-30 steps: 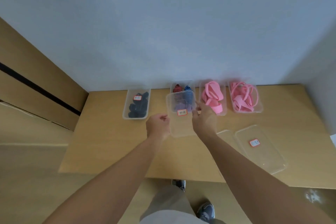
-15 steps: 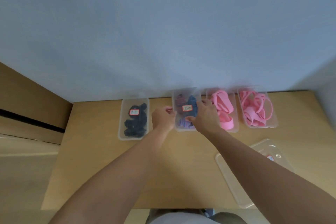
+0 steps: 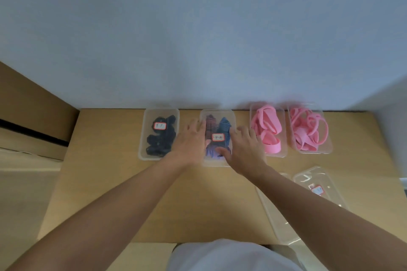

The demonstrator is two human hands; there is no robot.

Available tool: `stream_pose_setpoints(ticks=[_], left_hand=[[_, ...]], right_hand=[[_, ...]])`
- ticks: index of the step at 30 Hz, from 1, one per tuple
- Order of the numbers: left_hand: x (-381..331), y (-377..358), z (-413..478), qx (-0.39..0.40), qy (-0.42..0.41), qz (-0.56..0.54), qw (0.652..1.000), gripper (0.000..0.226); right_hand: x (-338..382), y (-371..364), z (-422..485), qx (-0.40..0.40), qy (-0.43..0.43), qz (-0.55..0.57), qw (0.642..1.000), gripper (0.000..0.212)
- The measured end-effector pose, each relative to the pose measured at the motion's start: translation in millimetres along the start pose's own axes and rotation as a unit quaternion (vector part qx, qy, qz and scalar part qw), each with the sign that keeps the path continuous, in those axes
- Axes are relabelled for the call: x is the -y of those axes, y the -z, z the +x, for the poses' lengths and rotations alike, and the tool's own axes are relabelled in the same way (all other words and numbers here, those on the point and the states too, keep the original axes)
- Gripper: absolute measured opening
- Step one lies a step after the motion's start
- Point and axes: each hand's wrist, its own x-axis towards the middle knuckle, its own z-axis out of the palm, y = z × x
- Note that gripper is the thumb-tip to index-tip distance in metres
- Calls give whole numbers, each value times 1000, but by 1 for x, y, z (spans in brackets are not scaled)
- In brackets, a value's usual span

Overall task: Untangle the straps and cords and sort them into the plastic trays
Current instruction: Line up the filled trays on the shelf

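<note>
- We find two loose lids point(image 3: 319, 179) on the table point(image 3: 105, 182), nearer than the striped tray point(image 3: 217, 164) and to its right. One carries a label; the right forearm covers part of the other.
- The left hand point(image 3: 190, 143) lies along the striped tray's left side. Fingers are straight and spread, the thumb rests on the lid point(image 3: 220, 113), and nothing is gripped.
- The right hand point(image 3: 244, 149) lies along the tray's right side. Fingers are straight, the thumb rests on the lid's near end, and nothing is gripped.
- Under the lid and its label point(image 3: 218, 137) we see red and blue striped cords point(image 3: 224, 125).
- Left of the striped tray, the black tray point(image 3: 143, 138) holds dark cords under a labelled lid.
- Right of the striped tray, two pink trays point(image 3: 276, 156) hold pink straps point(image 3: 266, 125).
- All four trays stand in a row at the table's far edge.
</note>
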Motion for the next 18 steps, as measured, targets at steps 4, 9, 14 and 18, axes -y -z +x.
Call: stream_pose_setpoints(ticks=[4, 9, 14, 18], left_hand=[[-1, -1, 8, -19, 14, 24, 999, 67], [-1, -4, 13, -21, 16, 49, 998, 65], [4, -4, 3, -29, -33, 43, 998, 66], [9, 4, -2, 14, -64, -12, 998, 90]], right_hand=[[1, -3, 16, -5, 14, -15, 1000, 68], [8, -6, 32, -14, 44, 8, 999, 60], [11, -8, 33, -36, 54, 3, 998, 61], [7, -11, 31, -48, 77, -2, 996, 60]])
